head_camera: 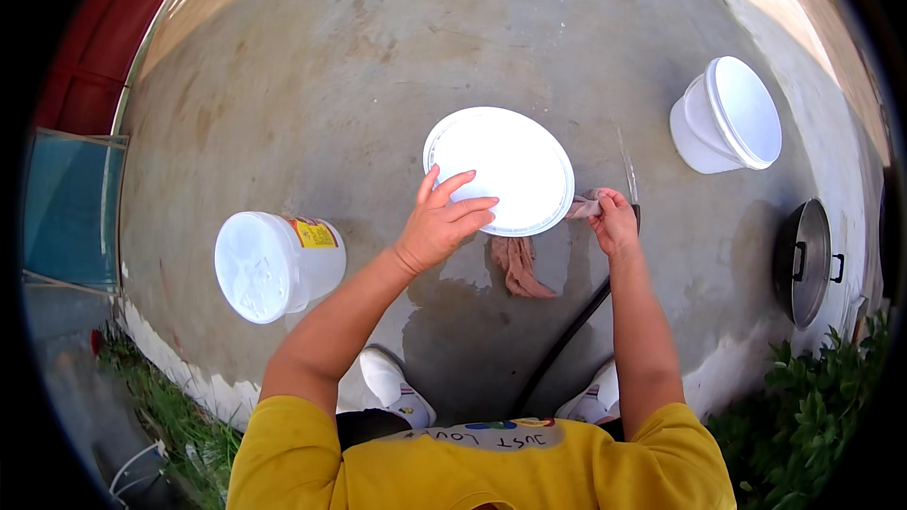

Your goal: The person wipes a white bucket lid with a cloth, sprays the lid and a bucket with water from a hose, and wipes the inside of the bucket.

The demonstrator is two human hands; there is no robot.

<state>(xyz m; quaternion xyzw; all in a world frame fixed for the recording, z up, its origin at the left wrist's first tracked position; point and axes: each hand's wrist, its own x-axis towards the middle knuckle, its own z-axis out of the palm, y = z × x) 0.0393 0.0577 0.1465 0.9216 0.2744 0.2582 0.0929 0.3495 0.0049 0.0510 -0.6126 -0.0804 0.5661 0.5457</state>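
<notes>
A round white plastic lid [503,163] is in front of me, with fine ridges around its rim. My left hand [443,219] is on its lower left edge, holding it with spread fingers over the top face. At the lid's right rim, my right hand [615,219] pinches a twisted end of pinkish cloth [584,205]. More pinkish cloth [523,269] shows below the lid; the lid hides whether both parts join. I cannot tell whether that lower cloth hangs or touches the ground. Behind my right hand runs a black hose [574,326], with a thin water stream beyond its end.
A white bucket [315,262] with a yellow label stands left, water on its top. Another white bucket [698,127] is at far right. A black two-handled pan [804,262] is near the right edge. Wet concrete [453,340] lies before my shoes; plants [815,397] grow at right.
</notes>
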